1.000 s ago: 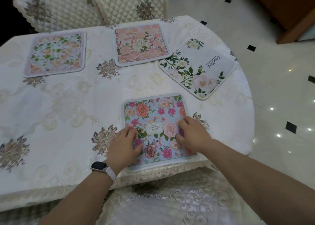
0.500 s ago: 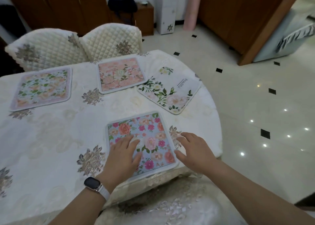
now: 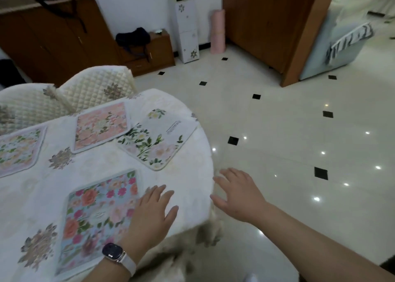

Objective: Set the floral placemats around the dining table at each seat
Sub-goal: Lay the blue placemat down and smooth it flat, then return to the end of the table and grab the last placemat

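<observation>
Lying flat near the table (image 3: pixel 188 196) edge, the blue floral placemat (image 3: pixel 98 217) has been released: the left hand (image 3: pixel 152 215), earlier pressed on it, is now spread open at its right border, gripping nothing. The right hand (image 3: pixel 237 193), open and empty, has been carried off over the floor. Three other placemats (image 3: pixel 102 124) remain placed; this seat is judged finished.
</observation>
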Motion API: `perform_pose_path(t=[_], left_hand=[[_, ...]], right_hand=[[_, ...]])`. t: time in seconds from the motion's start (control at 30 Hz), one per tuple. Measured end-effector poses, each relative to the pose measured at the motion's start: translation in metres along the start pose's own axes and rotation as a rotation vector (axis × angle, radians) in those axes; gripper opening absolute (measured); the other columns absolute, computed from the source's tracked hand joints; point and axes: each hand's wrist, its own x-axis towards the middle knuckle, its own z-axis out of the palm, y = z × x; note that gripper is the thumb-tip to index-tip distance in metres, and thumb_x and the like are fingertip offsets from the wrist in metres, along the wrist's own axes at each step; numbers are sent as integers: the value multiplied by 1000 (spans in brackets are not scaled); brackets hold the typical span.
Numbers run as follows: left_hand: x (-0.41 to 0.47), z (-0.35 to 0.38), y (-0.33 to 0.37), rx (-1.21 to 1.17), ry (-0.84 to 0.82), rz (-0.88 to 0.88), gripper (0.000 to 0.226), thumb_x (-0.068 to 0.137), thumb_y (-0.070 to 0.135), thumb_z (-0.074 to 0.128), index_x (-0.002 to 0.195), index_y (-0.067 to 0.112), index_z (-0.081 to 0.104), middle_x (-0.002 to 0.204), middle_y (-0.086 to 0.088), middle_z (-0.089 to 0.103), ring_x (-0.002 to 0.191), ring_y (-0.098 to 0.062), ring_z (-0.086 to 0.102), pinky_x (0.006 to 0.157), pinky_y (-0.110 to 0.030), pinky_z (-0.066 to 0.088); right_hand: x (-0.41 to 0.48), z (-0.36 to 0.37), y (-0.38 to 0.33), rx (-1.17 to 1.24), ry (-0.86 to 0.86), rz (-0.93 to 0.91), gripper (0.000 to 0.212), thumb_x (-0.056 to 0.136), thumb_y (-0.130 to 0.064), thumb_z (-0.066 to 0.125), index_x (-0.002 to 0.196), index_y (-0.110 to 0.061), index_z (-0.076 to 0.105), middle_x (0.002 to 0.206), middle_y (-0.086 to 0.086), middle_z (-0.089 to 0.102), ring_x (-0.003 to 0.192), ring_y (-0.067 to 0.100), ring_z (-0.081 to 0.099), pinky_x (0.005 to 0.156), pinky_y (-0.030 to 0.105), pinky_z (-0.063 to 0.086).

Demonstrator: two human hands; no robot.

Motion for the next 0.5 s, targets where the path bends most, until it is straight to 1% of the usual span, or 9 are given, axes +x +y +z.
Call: perform_pose_path(t=[0.1, 0.13, 0.2, 0.23, 0.3, 0.4, 0.5], left_hand=[[17, -2, 53, 13, 14, 25, 71, 86, 64, 12, 142, 33, 42, 155, 6, 33, 145, -20, 24, 116, -43, 21], [22, -3, 68, 10, 34, 33, 68, 87, 64, 15, 141, 33, 45, 154, 6, 37, 143, -20, 27, 113, -44, 25], [35, -5, 88, -11, 55, 45, 65, 88, 63, 19, 137, 34, 48, 150, 7, 41, 141, -19, 32, 110, -43, 30], [45, -6, 95, -7, 44, 53, 65, 87, 64, 19, 138, 35, 47, 150, 8, 41, 141, -17, 31, 110, -42, 30], [69, -9, 101, 35, 14, 68, 69, 85, 66, 16, 140, 35, 44, 152, 8, 39, 142, -16, 29, 111, -40, 28], [102, -17, 100, 69, 43, 60, 72, 83, 66, 16, 139, 33, 46, 149, 7, 42, 140, -18, 32, 111, -40, 29], [139, -27, 94, 62, 96, 23, 70, 83, 64, 21, 137, 30, 50, 145, 4, 48, 136, -20, 38, 107, -42, 34]], right_hand=[[-16, -24, 50, -2, -76, -20, 67, 86, -60, 30, 138, -23, 52, 149, 3, 45, 140, 28, 35, 114, 46, 23], [-21, -30, 63, 2, -60, -21, 65, 87, -59, 33, 137, -23, 53, 147, 3, 47, 139, 28, 37, 114, 46, 25], [-27, -39, 86, -7, -5, 9, 57, 85, -58, 40, 127, -24, 62, 136, 3, 59, 128, 27, 52, 106, 46, 38], [-28, -43, 96, -10, 11, 36, 53, 84, -57, 43, 120, -25, 65, 128, 1, 64, 121, 26, 58, 101, 44, 44], [-26, -46, 115, -7, 40, 68, 49, 82, -57, 46, 113, -26, 69, 119, -2, 68, 112, 23, 63, 95, 41, 49], [-11, -53, 131, -5, 12, 95, 51, 83, -58, 46, 116, -26, 67, 121, -2, 67, 115, 22, 62, 98, 43, 47], [25, -66, 139, 17, -17, 64, 58, 85, -57, 39, 128, -24, 61, 135, -1, 58, 128, 24, 51, 109, 43, 34]])
